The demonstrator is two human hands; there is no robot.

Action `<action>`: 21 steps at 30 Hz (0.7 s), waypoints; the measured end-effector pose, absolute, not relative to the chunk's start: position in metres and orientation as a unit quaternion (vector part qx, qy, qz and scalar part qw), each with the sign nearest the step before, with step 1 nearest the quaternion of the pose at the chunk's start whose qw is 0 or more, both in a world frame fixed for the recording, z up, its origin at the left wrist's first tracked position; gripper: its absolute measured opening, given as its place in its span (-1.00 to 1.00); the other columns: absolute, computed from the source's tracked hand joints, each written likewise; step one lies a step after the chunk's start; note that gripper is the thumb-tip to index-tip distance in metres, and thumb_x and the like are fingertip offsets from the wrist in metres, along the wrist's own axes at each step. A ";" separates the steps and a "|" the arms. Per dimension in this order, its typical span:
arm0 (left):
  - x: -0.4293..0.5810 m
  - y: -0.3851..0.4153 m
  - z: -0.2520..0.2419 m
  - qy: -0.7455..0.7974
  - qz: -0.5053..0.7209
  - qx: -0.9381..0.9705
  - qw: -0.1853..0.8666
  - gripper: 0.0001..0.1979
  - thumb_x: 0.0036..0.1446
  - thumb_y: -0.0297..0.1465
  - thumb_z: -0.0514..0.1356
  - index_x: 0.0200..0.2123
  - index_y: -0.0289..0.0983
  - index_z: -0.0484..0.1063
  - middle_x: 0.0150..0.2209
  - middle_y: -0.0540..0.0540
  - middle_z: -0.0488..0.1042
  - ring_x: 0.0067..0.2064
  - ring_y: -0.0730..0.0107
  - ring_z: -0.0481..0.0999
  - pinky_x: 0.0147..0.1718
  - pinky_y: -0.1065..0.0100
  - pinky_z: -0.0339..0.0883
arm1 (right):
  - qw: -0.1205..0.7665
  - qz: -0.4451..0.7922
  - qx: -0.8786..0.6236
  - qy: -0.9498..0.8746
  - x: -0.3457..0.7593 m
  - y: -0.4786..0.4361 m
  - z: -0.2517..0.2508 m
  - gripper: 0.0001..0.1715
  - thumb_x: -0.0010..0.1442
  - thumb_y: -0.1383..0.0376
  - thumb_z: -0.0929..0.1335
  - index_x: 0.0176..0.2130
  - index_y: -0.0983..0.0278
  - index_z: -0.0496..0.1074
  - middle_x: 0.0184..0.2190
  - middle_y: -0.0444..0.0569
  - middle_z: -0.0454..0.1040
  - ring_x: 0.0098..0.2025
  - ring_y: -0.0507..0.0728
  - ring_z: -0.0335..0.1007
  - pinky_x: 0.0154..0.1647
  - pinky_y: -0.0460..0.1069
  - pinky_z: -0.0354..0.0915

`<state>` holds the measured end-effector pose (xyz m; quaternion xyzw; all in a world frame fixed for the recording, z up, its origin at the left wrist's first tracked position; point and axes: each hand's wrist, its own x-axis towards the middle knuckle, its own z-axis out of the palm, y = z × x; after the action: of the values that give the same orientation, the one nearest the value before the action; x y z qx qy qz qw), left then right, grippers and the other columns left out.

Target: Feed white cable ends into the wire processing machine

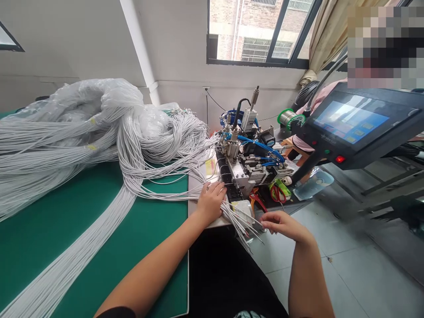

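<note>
My left hand [211, 202] is closed over a bundle of thin white cables [168, 197] at the table's edge, its fingertips close to the machine's front. Past that hand the loose cable ends [243, 229] fan out to the right and hang over the edge. With thumb and fingers together, my right hand [280, 224] pinches the tip of one of these white cables. Right ahead stands a small bench machine [241, 170] with metal cylinders and blue air hoses.
A heap of cables in clear plastic [96, 110] covers the green table [159, 247]. Red-handled scissors [277, 193] and orange-red cutters [256, 199] lie by the machine. A control screen [353, 117], a solder wire spool [291, 118] and a person [303, 143] are at right.
</note>
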<state>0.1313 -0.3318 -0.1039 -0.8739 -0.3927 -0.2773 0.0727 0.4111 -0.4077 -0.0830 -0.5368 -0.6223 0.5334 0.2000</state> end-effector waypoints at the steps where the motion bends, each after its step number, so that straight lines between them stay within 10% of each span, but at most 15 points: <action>1: 0.131 -0.332 -0.104 -0.391 -0.285 -0.872 0.075 -0.70 0.16 -0.45 0.10 -0.02 -0.26 0.41 0.08 -0.19 0.43 0.11 0.14 0.36 0.13 0.03 0.04 | 0.178 0.545 -0.530 -0.625 0.413 -0.411 -0.081 -0.62 0.06 0.03 0.42 -0.36 0.31 0.57 -0.53 -0.07 0.44 -0.51 0.05 0.27 -0.52 -0.08 0.19; 21: 0.122 -0.334 -0.096 -0.209 -0.286 -0.928 0.112 -0.63 0.24 -0.58 -0.05 0.00 -0.19 0.39 -0.21 -0.03 0.53 -0.24 0.50 0.50 -0.12 0.31 0.20 | 0.617 0.366 -0.568 -0.404 0.385 -0.384 -0.122 -0.53 0.00 -0.01 0.45 -0.26 0.32 0.56 -0.47 0.00 0.50 -0.62 -0.03 0.07 -0.66 -0.08 0.02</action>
<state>0.1225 -0.3337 -0.0955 -0.9282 -0.2095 -0.2861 0.1124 0.3853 -0.3839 -0.1217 -0.5677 -0.4035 0.3655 0.6175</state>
